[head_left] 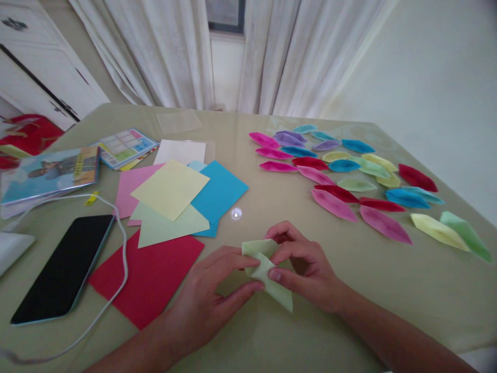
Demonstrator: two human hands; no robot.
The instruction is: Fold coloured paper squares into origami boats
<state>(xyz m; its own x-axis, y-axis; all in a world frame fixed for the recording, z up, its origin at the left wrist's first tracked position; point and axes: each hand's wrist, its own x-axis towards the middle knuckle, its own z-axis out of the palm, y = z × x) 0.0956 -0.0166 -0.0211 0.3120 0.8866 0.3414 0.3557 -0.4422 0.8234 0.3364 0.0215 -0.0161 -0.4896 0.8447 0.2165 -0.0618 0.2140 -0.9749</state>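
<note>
A pale green sheet of folded paper point(267, 269) is held between both hands above the near middle of the table. My left hand point(212, 292) pinches its left side with thumb and forefinger. From the right, my right hand point(305, 269) grips it, the thumb pressing on the front and the fingers curled behind the upper edge. One corner of the paper points down and to the right. Left of my hands lie loose square sheets, among them a red sheet point(145, 274), a light green sheet point(171, 228), a yellow sheet point(171, 189) and a blue sheet point(221, 191).
Several folded paper pieces point(334, 204) in many colours are spread over the right of the table point(248, 336). A black-screened phone point(64, 269), a white cable point(125, 248) and a booklet point(50, 173) lie on the left. Curtains point(155, 52) hang behind.
</note>
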